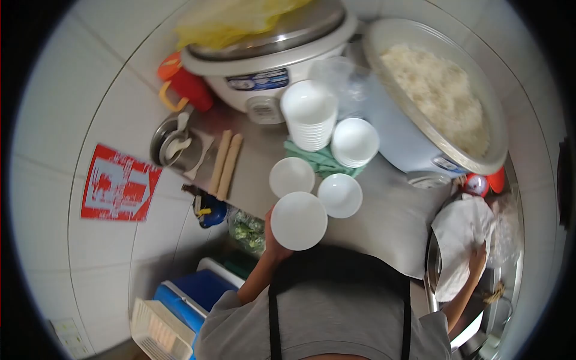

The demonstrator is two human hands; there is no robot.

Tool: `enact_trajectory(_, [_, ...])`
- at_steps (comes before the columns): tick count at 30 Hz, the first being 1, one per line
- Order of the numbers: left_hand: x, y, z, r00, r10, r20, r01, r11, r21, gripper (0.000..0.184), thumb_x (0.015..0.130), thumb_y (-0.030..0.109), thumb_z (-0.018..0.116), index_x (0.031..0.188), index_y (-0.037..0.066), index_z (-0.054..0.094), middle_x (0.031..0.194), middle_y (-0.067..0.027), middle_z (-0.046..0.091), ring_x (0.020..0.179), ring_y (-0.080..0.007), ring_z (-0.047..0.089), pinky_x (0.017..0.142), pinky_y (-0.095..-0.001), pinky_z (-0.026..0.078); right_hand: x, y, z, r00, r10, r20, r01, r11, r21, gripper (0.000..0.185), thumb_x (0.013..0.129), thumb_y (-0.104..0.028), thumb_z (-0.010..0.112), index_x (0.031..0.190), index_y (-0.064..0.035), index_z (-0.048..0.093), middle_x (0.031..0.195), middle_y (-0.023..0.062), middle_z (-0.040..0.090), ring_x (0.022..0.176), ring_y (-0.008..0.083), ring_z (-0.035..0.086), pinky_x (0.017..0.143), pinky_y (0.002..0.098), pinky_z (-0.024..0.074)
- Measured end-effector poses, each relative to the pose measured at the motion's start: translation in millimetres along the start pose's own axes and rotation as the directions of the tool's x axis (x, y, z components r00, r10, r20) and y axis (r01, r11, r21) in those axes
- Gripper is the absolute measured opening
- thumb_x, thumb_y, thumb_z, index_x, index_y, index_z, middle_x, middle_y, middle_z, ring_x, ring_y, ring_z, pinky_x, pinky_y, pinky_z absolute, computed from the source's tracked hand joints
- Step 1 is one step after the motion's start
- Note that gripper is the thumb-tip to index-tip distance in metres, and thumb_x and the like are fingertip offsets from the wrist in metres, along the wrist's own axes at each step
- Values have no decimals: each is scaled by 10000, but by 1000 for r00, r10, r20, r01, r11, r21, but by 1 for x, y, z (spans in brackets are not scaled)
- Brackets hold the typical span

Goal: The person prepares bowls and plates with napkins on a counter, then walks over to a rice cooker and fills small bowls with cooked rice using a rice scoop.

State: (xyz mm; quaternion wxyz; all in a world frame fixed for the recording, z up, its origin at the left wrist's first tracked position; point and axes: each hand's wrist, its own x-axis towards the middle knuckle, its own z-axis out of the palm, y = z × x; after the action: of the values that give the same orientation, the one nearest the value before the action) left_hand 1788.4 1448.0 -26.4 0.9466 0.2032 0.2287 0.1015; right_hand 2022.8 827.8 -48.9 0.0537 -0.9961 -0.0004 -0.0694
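Note:
My left hand (275, 241) is closed on the side of a white bowl (299, 221), held in front of my apron at the counter's front edge. Just beyond it, two more white bowls, one on the left (291, 177) and one on the right (340, 195), stand on the steel counter. Far to the right, my right hand (478, 260) grips a white cloth (461, 237) draped by the sink's edge; its fingers are partly hidden. A tall stack of white bowls (309, 114) and a shorter stack (354, 143) rest by a green cloth (321, 159).
A large rice cooker (255, 78) stands at the back, and an open one with cooked rice (441, 96) at the right. Two wooden rolling pins (226, 165), a metal pot (171, 144) and a red jug (187, 84) are left. A blue cooler (201, 287) sits below.

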Motion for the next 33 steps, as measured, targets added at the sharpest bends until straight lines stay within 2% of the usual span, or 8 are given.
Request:
enact_trajectory(3, [-11, 7, -1, 1000, 6, 7, -5, 999, -49, 621, 894, 564, 226, 1268, 106, 418, 1203, -87, 516, 1077, -262, 524, 918, -422, 423, 4, -56, -20, 980, 140, -138, -180, 923, -341, 554, 796, -93, 549, 1320, -72, 370, 1222, 227, 475, 1108, 350, 476, 927, 416, 382])
enact_trajectory(8, [-15, 15, -40, 997, 36, 69, -22, 982, -187, 736, 852, 657, 197, 1300, 102, 377, 1242, -100, 484, 1124, -275, 488, 943, -437, 400, -7, -363, -93, 882, -272, -385, 464, 642, 610, 214, 817, -75, 590, 1020, -10, 602, 994, 112, 615, 926, 226, 573, 803, 320, 456])
enact_trajectory(11, [-25, 24, -55, 995, 91, 39, -83, 982, -172, 798, 819, 702, 183, 1315, 102, 357, 1262, -98, 468, 1149, -277, 466, 959, -439, 383, -63, -575, -109, 353, -872, -339, 707, 11, 707, 239, 735, -104, 655, 963, -38, 624, 1023, 133, 586, 979, 282, 542, 855, 375, 425])
enact_trajectory(15, [-53, 30, -67, 970, 140, -200, -140, 990, 10, 862, 781, 747, 164, 1334, 108, 332, 1290, -97, 445, 1172, -281, 444, 973, -445, 366, -124, -780, -45, -197, -868, -456, 938, -302, 170, 479, 671, -224, 682, 1099, -71, 531, 1165, 130, 490, 1054, 274, 486, 816, 383, 428])
enact_trajectory(19, [-62, 23, -111, 928, 274, -254, -279, 960, 15, 989, 674, 830, 286, 1328, 89, 322, 1281, -142, 440, 1113, -378, 473, 899, -492, 429, -165, -890, 8, 66, -995, -72, 984, 53, 173, 159, 682, -201, 588, 761, -105, 686, 746, 103, 642, 752, 254, 631, 610, 386, 494])
enact_trajectory(21, [-60, 24, -139, 944, 276, -181, -289, 956, -45, 1019, 652, 841, 296, 1333, 83, 306, 1291, -152, 422, 1111, -393, 465, 905, -497, 421, -164, -895, -29, -82, -996, 16, 992, -80, 98, 151, 688, -185, 591, 791, -150, 695, 789, 58, 655, 780, 232, 633, 608, 384, 491])
enact_trajectory(26, [-41, 41, -123, 967, 252, -47, -254, 966, -42, 977, 685, 812, 286, 1341, 88, 288, 1316, -145, 386, 1148, -377, 426, 940, -496, 380, -179, -889, -57, -52, -789, -613, 994, -97, 40, 262, 710, -198, 574, 897, -24, 634, 782, 92, 598, 763, 227, 595, 566, 365, 454])
enact_trajectory(33, [-2, 45, -39, 900, 298, 317, -266, 954, -140, 919, 732, 772, 271, 1352, 95, 262, 1351, -135, 336, 1200, -354, 370, 989, -495, 323, -104, -833, -165, -58, -800, -598, 994, -99, 35, 258, 733, -177, 569, 929, -12, 542, 787, 96, 566, 747, 233, 585, 571, 355, 450])
